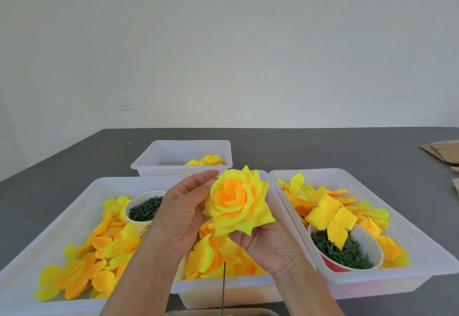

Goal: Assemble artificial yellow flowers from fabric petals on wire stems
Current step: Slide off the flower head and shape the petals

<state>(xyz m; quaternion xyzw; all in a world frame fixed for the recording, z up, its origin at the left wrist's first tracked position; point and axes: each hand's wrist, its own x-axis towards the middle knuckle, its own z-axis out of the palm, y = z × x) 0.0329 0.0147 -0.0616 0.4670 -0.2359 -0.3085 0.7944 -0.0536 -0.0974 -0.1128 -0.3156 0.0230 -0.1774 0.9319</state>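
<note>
Centrally: one assembled yellow flower (237, 204) (orange at the heart), held above the middle tray (223, 291). Left hand (178, 216) at its left edge, fingers (203, 175) nearly straight, tips touching the outer petals. Right hand (268, 243) beneath it, fingers curled up round the underside. Wire stem (224, 283) hangs below the flower. Left of flower: tray of loose petals (104, 248) with a cup of green pieces (145, 208). Right: tray (372, 283) with petals and a second cup (347, 253). Behind: a tray (149, 156) with finished flowers (211, 160), all on a grey tabletop (323, 149).

White wall (223, 29) w/ socket (126, 102), dark grey table (310, 149)
</note>
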